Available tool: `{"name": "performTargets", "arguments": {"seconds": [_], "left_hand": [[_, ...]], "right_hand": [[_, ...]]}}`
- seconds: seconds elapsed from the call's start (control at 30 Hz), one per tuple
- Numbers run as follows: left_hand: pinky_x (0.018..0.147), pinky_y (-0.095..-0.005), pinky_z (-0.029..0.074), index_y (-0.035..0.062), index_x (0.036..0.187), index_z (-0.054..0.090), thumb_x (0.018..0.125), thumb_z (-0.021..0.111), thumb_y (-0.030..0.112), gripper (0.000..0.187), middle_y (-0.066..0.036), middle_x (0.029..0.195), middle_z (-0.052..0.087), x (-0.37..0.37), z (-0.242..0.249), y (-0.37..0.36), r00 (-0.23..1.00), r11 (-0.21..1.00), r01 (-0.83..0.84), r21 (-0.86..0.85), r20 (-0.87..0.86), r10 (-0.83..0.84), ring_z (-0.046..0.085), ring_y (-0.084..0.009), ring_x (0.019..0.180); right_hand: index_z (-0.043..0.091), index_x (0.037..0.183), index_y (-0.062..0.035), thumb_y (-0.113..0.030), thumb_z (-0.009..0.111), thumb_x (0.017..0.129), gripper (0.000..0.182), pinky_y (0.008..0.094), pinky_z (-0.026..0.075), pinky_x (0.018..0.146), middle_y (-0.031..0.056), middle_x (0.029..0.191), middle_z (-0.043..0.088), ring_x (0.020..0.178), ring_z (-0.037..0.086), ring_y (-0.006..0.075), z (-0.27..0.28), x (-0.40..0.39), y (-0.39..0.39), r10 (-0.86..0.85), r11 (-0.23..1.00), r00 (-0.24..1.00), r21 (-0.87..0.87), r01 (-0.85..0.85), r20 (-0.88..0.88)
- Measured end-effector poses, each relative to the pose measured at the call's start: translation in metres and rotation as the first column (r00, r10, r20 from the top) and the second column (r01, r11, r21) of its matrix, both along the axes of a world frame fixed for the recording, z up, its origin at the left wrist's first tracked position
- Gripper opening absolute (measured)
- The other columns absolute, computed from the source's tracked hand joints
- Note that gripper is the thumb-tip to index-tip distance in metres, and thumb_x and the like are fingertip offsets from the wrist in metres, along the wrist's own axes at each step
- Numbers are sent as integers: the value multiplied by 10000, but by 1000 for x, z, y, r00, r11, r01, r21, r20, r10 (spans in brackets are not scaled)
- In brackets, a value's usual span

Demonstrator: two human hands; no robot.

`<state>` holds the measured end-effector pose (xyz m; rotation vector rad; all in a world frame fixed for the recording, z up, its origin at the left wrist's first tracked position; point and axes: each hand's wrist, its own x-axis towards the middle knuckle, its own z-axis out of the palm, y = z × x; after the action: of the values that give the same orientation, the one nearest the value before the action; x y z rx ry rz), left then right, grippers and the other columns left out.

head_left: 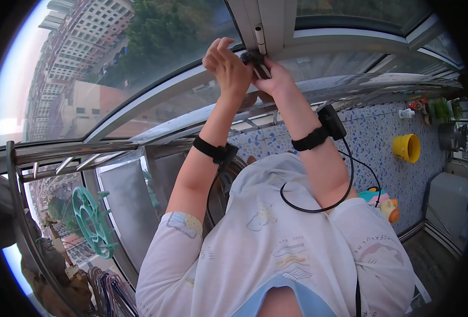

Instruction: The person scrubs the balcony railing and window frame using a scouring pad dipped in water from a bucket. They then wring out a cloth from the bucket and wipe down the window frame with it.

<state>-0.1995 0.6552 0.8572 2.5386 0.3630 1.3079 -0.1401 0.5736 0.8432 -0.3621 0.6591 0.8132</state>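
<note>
My right hand (277, 79) is closed around a small dark thing with a fuzzy, bristly end, like a brush (253, 57). Its bristly end lies against the window frame (247, 26), just under a pale handle (260, 38). A light stripe shows on the part between my fingers. Close on its left is my left hand (227, 67), raised in front of the glass (181, 39). Its fingers are loosely bent and apart, and the thumb side is partly hidden behind the hand.
A metal railing (75, 151) runs below the window. Green plastic hangers (91, 222) hang at the left. On the speckled tile floor (360, 121) stands a yellow bucket (406, 148). Cables trail from the black bands on both forearms. Potted plants (442, 110) stand at the far right.
</note>
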Motion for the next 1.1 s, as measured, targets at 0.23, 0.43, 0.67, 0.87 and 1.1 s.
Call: {"name": "performTargets", "arguments": {"seconds": [0.23, 0.43, 0.67, 0.87, 1.1], "left_hand": [[930, -462, 198, 93, 1169, 329, 566, 792, 153, 763, -118, 1167, 385, 2, -7, 1, 995, 997, -33, 68, -87, 39, 332, -303, 1137], [930, -470, 206, 95, 1155, 338, 548, 780, 122, 750, -102, 1165, 396, 0, -19, -3, 995, 994, -35, 108, -94, 45, 348, -300, 1126], [947, -449, 212, 96, 1153, 349, 566, 792, 140, 736, -105, 1142, 411, -9, -4, -9, 998, 996, -43, 73, -45, 46, 362, -297, 1118], [952, -442, 211, 91, 1151, 354, 574, 806, 158, 736, -104, 1118, 418, -8, -1, -7, 999, 996, -21, 82, -38, 24, 370, -297, 1108], [941, -460, 229, 101, 1138, 374, 557, 805, 121, 723, -80, 1137, 426, -6, -3, -5, 998, 1000, 2, 8, -66, -2, 386, -284, 1130]], "right_hand": [[573, 1136, -141, -202, 610, 925, 222, 372, 511, 817, 33, 1089, 596, 1009, 555, 212, -8, -2, 9, -62, 992, 998, -110, 66, 33], [589, 1111, -124, -198, 611, 924, 202, 380, 501, 806, 52, 1108, 613, 1017, 555, 212, -22, 3, 12, -64, 995, 997, -79, 67, 30], [581, 1120, -127, -228, 580, 944, 203, 374, 491, 790, 47, 1091, 612, 991, 568, 216, 1, -6, 4, -65, 993, 994, -93, 73, 84], [575, 1093, -121, -207, 613, 924, 193, 383, 495, 778, 41, 1110, 595, 973, 572, 220, 6, -6, 7, -100, 985, 994, -134, 104, 33], [573, 1120, -117, -161, 617, 914, 215, 386, 499, 769, 46, 1111, 585, 979, 571, 215, 8, -5, 8, -103, 977, 995, -184, 104, 14]]}}
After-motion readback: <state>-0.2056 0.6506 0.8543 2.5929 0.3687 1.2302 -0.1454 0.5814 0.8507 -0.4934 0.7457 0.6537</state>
